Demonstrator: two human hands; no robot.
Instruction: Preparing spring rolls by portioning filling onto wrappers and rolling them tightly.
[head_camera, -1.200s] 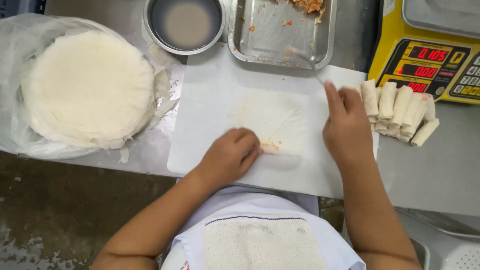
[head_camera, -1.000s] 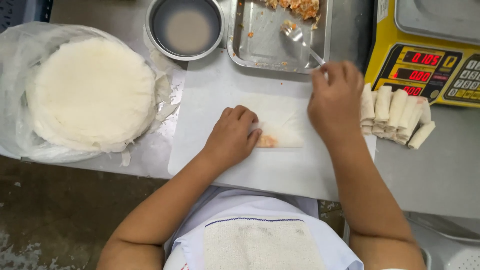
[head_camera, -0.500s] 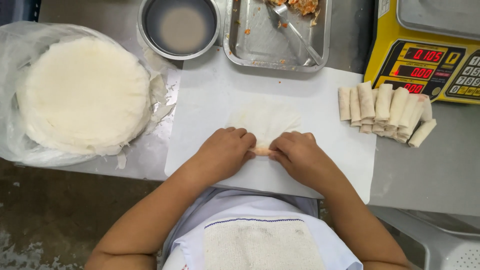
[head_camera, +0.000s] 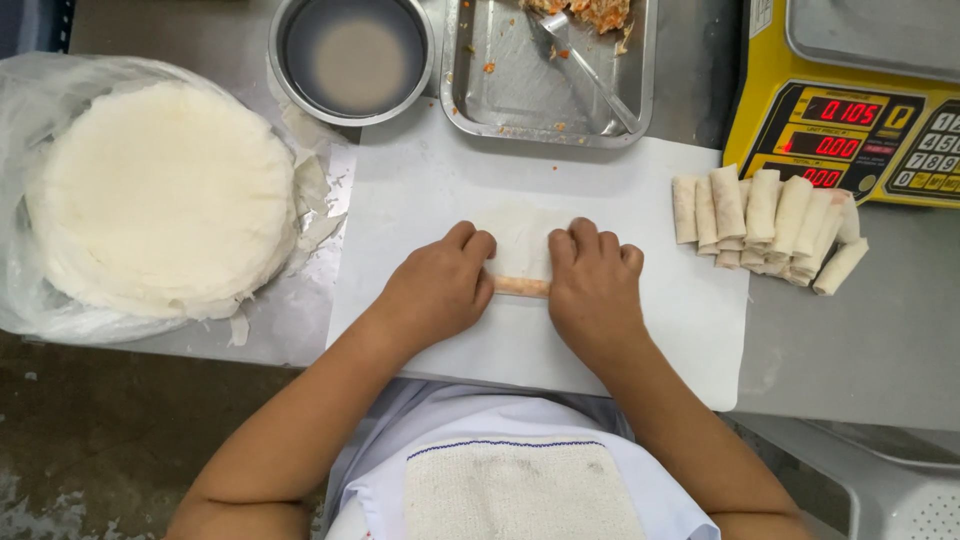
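Both hands are now pressing on the roll (head_camera: 521, 286), left hand (head_camera: 435, 290) and right hand (head_camera: 592, 292) curled over its ends. The right one has come back from the tray (head_camera: 500, 100), so rolling is beginning. The wrapper (head_camera: 520, 243) is lying flat ahead.

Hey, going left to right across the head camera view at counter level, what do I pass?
Stack of round white wrappers in its plastic bag → left hand → the half-rolled wrapper pinched between both hands → right hand → pile of finished rolls → yellow scale.
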